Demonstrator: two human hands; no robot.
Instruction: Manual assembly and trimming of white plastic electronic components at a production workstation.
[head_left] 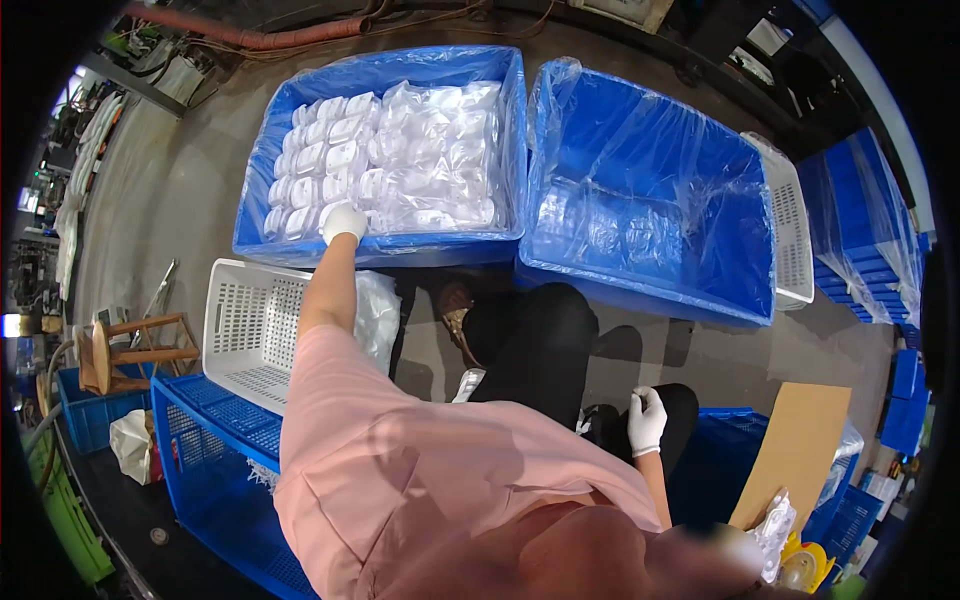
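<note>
The small white packets point(330, 160) I am reaching for are flat pieces, each sealed in clear plastic, stacked on edge in neat rows along the left side of a blue crate point(262, 150) lined with a clear bag. To the right of the rows, in the same crate, lies a looser heap of the same glossy packets. The crate sits on the floor in front of me, its right wall just beside a second blue crate point(650, 190), also lined with clear plastic.

My left hand point(343, 221), in a white glove, is stretched far forward with the arm nearly straight, the pink sleeve ending at the elbow. It rests on the near end of the packet rows at the crate's front edge; its fingers curl down onto the packets, but I cannot tell whether they grip one.

My right hand point(646, 418), also gloved, hangs low by my knee, well apart from the other, fingers loosely curled with nothing visibly in them.

A white slotted basket point(245, 325) stands below the crate on my left.
</note>
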